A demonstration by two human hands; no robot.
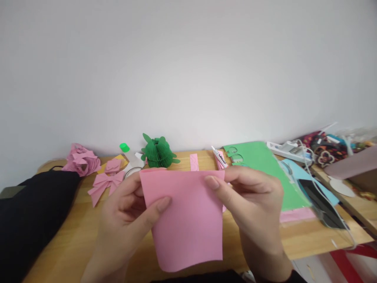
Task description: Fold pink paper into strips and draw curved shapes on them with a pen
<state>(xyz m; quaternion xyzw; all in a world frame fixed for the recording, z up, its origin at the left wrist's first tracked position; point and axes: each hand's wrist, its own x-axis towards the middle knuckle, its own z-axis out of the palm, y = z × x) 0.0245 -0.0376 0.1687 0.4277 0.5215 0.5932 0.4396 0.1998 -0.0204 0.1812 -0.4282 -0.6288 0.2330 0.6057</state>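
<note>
Above the wooden table (75,224), the left hand (125,222) and right hand (255,202) pinch a pink sheet (190,220).

Ctr blocked: pink sheet (188,224) held up btwn L hand (129,214) and R hand (255,206), hides part of table (70,239). L side: bare wood btwn L hand and black fabric (32,220), OK to pass; bow (106,182) + rose (81,161) sit at its back end. Back row: bottle (134,160) and green ball (159,153) stand up nr wall (188,70), go over. Bare wood btwn green ball and pink strip (194,162), narrow. Glue tube (220,157) just R of strip, tight. R side: green sheet (265,165) flat, low, can pass over. Past it, pwr strip (290,152) + cable (326,198) = snag hazard; cable runs over dark slab (318,212) twd table edge. Front R: bare wood btwn green sheet and edge, passable.
</note>
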